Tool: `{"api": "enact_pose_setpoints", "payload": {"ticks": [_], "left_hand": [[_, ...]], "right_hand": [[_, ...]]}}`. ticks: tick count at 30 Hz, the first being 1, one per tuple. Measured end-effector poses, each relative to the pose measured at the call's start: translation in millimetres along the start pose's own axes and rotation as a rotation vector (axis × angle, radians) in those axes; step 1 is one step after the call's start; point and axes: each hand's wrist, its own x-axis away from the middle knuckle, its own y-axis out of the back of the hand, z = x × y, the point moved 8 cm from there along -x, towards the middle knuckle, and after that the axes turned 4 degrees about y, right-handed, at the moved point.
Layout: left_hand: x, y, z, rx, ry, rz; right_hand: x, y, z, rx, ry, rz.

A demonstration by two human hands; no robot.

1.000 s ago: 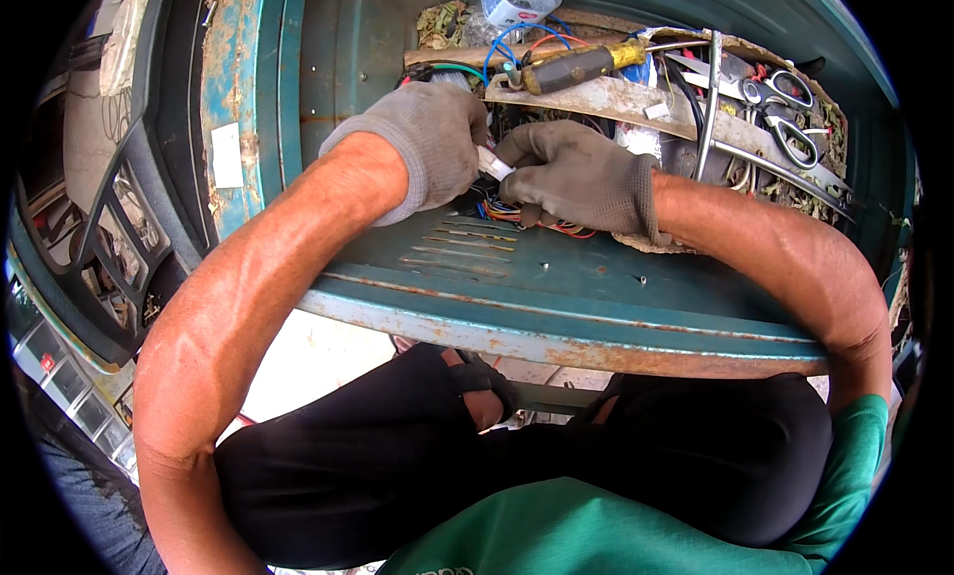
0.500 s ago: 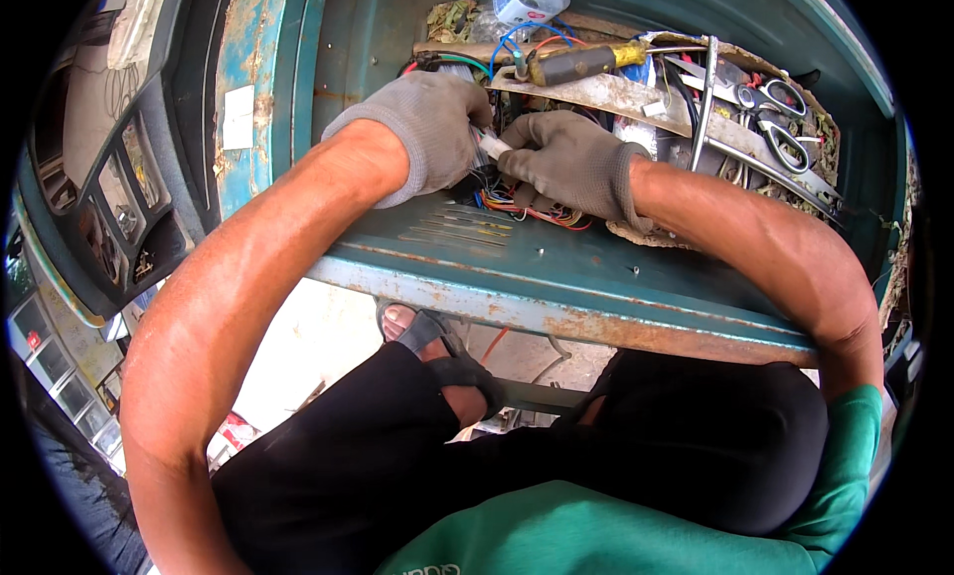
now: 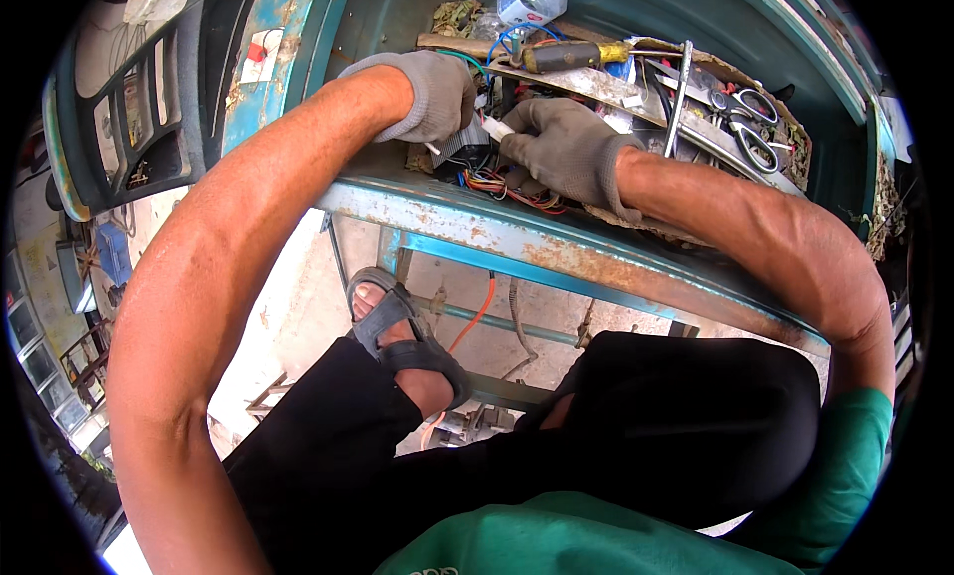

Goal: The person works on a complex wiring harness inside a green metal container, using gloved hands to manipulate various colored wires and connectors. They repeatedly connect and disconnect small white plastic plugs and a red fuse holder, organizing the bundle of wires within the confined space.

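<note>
My right hand (image 3: 564,146), in a grey knit glove, is closed with a small white piece (image 3: 496,129) pinched at its fingertips. It looks like a plastic connector or tube. To the left, my left hand (image 3: 437,96), gloved alike, is curled, its fingertips mostly hidden. A thin pale stick-like end (image 3: 433,150) shows just below it; whether the hand grips it is unclear. Between the hands sits a dark ribbed block (image 3: 462,140). Below the right hand lies a bundle of coloured wires (image 3: 487,183).
Behind my hands lie a yellow-and-black-handled screwdriver (image 3: 571,57), a flat metal bar (image 3: 576,81) and a clear plastic bottle (image 3: 534,0). Scissors (image 3: 755,133) are at the right, beside a metal rod (image 3: 680,98). The green metal tray's rusty front rim (image 3: 566,257) runs above my knees.
My left hand has drawn up and left, away from the white piece, which stays in my right hand. The view has shifted, so the tray's front floor is now hidden behind its rim.
</note>
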Motion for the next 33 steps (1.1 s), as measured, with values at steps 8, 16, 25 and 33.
{"api": "enact_pose_setpoints", "payload": {"ticks": [8,16,25,33], "left_hand": [[0.4,-20.8,7.8,0.854,0.045,0.276],[8.6,-23.0,11.7,0.943,0.154,0.261],[5.2,-34.6,20.8,1.063,0.339,0.273],[3.8,-36.1,8.3,1.029,0.36,0.356]], "right_hand": [[7.3,-10.3,1.7,0.029,-0.025,0.172],[-1.2,-18.9,3.3,0.125,0.113,0.199],[-5.7,-23.4,2.9,0.251,0.092,0.268],[-1.7,-24.5,-0.7,0.147,0.063,0.252]]}}
